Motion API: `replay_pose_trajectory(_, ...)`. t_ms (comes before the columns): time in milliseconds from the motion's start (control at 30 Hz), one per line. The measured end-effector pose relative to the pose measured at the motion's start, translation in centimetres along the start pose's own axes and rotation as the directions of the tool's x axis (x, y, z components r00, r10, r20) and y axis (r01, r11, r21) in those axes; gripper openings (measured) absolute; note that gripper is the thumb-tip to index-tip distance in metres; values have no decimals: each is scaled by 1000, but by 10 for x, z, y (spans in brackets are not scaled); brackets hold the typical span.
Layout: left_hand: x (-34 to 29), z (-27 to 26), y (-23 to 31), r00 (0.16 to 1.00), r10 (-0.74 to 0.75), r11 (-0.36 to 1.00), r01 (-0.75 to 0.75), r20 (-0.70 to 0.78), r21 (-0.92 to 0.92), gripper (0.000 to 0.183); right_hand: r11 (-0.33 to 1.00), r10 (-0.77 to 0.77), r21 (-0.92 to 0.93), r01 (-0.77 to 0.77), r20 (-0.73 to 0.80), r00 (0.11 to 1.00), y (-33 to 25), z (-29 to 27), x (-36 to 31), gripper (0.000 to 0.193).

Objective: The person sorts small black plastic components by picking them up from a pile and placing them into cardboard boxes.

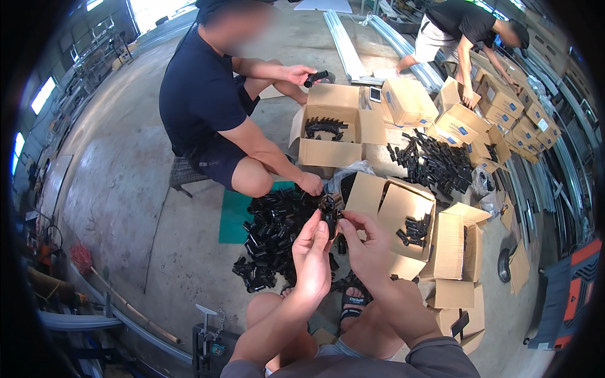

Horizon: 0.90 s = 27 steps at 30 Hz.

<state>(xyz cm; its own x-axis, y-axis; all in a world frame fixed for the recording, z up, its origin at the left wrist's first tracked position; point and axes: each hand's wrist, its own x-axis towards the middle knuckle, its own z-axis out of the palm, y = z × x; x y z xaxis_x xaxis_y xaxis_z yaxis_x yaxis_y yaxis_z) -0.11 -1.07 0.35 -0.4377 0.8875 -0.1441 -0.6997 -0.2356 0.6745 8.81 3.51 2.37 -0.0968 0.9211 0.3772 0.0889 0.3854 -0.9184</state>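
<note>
I hold a small black plastic fitting [329, 214] up in front of me with both hands. My left hand [312, 255] grips it from the left and below, and my right hand [365, 242] pinches it from the right. Below them lies a heap of black plastic fittings [271, 233] on the concrete floor. To the right an open cardboard box [403, 217] has a few black fittings inside it. My knees and a sandalled foot [353, 302] show beneath the hands.
A person in a dark shirt [208, 94] squats opposite, one hand in the heap, the other holding a black part over an open box [331, 123]. Another person [466, 31] bends over stacked boxes [504, 107] at the back right. A second pile of fittings [435, 164] lies right.
</note>
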Motion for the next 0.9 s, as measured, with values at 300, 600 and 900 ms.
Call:
replay_pose_trajectory(300, 4, 1, -4, 990, 135, 990, -137, 42, 43, 44, 996, 84, -35, -82, 41, 996, 1, 0, 1, 19)
replay_pose_trajectory(600, 4, 4, -13, 997, 72, 996, -73, 24, 48, 42, 998, 14, -64, -12, 36, 999, 8, -15, 1, 20)
replay_pose_trajectory(900, 4, 0, -10, 996, 83, 993, -86, 40, 83, 44, 994, 1, -106, 9, 90, 996, 15, -13, 1, 22)
